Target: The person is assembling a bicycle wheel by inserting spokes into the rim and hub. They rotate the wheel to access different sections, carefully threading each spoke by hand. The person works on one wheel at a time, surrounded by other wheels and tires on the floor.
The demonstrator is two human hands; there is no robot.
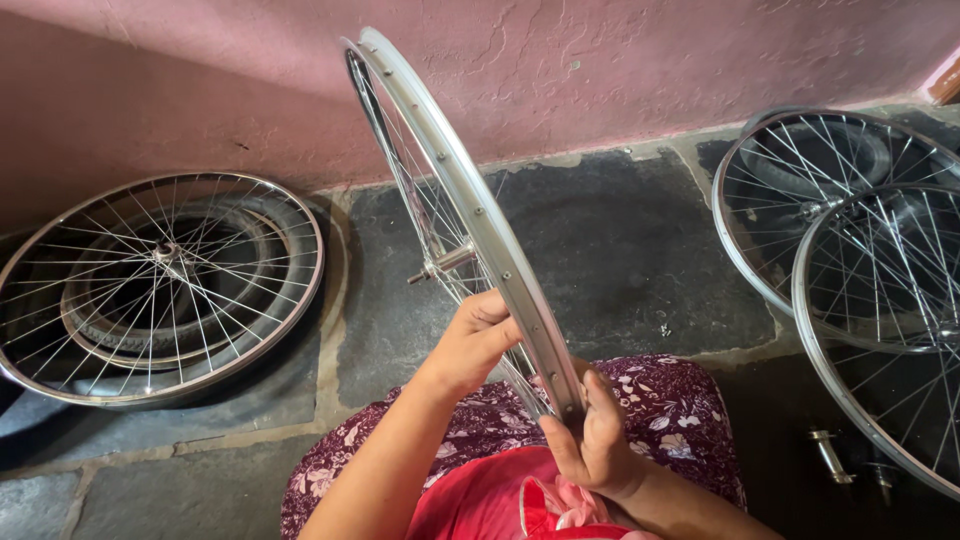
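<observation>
While the rim [470,215] stands upright over the lap, edge-on to the camera, both hands grip its near arc: the right hand [598,440] at about 5 o'clock, thumb and fingers pinched on the rim's edge, and the left hand [475,340] just above at 7 o'clock, fingers curled round the rim among the spokes. To work well here, I would keep the wheel steady against the knees and turn it by small amounts (spokes bend easily), letting one hand brace as the other works. The hub [440,265] sits farther out, its axle pointing to 9 o'clock. What the right fingertips touch is hidden behind the rim. Beyond, at 10 o'clock, a wheel [160,285] lies flat on the floor [620,250]; those at 2 o'clock [880,260] are cut off by the frame.
</observation>
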